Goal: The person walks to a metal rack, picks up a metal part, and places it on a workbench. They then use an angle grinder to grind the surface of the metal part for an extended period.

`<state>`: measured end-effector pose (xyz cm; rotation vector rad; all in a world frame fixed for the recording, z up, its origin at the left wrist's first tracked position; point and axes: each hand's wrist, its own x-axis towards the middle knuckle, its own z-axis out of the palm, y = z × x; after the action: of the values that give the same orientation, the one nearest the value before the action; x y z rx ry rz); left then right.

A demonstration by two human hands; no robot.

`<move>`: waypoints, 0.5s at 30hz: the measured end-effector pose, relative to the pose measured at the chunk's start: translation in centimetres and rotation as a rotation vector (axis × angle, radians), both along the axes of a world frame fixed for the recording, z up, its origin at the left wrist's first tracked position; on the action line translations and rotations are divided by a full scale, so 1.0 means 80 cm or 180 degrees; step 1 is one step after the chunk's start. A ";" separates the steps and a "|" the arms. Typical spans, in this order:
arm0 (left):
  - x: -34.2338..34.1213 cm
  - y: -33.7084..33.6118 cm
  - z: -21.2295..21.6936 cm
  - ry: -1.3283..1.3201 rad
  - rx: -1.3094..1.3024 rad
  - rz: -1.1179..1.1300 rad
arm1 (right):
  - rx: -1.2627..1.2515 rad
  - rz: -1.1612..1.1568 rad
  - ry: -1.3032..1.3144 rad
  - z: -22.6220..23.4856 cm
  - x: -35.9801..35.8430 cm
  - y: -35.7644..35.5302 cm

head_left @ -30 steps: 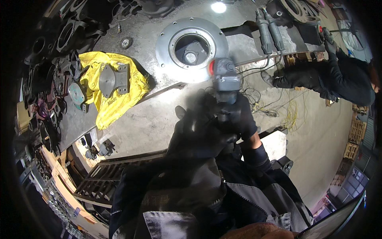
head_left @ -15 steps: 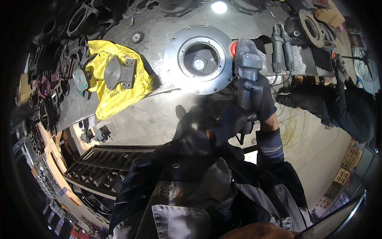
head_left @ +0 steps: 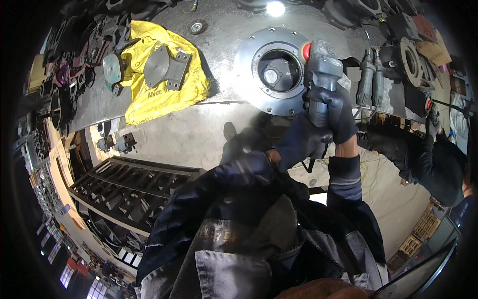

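Note:
Both my gloved hands are closed around a grey angle grinder [head_left: 324, 67], which points away from me. My right hand [head_left: 342, 113] wraps the body from the right, just behind the head. Lower down, my left hand [head_left: 300, 135] holds the rear part from the left; its fingers are partly hidden. The grinder's red disc [head_left: 306, 52] is at the upper right rim of a round flanged metal housing [head_left: 245, 74] on the bench. Whether the disc touches the rim I cannot tell. Bolt holes dot the flange, and a round boss shows inside its bore.
Left on the bench [head_left: 219, 60], a yellow bag [head_left: 137, 107] lies under a metal bracket [head_left: 160, 68]. Two straight grinders [head_left: 367, 82] lie right of my tool, near another flanged part [head_left: 411, 60]. A person [head_left: 438, 154] works at the far right. A dark metal rack [head_left: 132, 184] stands lower left.
The whole view has shifted, moving the bench things rightward. Against the flange, the grinder's disc sits slightly farther along the rim, away from me. Both hands keep their hold on the grinder.

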<state>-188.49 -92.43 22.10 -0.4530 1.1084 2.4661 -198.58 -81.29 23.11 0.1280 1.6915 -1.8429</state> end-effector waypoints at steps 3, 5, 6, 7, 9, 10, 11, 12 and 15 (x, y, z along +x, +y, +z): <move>0.022 -0.007 0.004 0.0068 -0.0266 -0.0155 | 0.0295 0.0085 0.0370 0.005 0.021 -0.003; 0.036 -0.014 -0.001 0.0156 -0.0875 -0.0717 | 0.0827 0.0390 0.0858 0.005 0.035 -0.007; 0.049 -0.013 -0.001 0.0201 -0.1024 -0.0654 | 0.0512 0.0248 0.0688 0.006 0.045 -0.009; 0.054 -0.011 -0.004 0.0244 -0.0772 -0.0316 | 0.0462 0.0257 0.0567 0.004 0.048 -0.013; 0.061 -0.006 -0.010 -0.0278 0.0179 0.0032 | 0.0434 0.0247 0.0315 0.002 0.054 -0.020; 0.065 -0.006 -0.011 -0.0302 0.0089 0.0174 | -0.0115 0.0157 -0.0049 0.001 0.056 -0.023; 0.066 -0.006 -0.012 -0.0312 -0.0004 0.0325 | 0.0016 0.0137 0.0061 0.000 0.057 -0.027; 0.069 -0.008 -0.010 -0.0269 0.0421 0.0653 | 0.0121 0.0111 0.0176 -0.002 0.058 -0.032; 0.069 -0.023 0.000 -0.0045 0.0479 0.0984 | 0.0306 0.0066 0.0268 -0.004 0.057 -0.041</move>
<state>-182.97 -94.28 22.09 -0.6355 0.8939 2.7827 -194.02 -84.54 22.78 0.0730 1.8330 -1.7746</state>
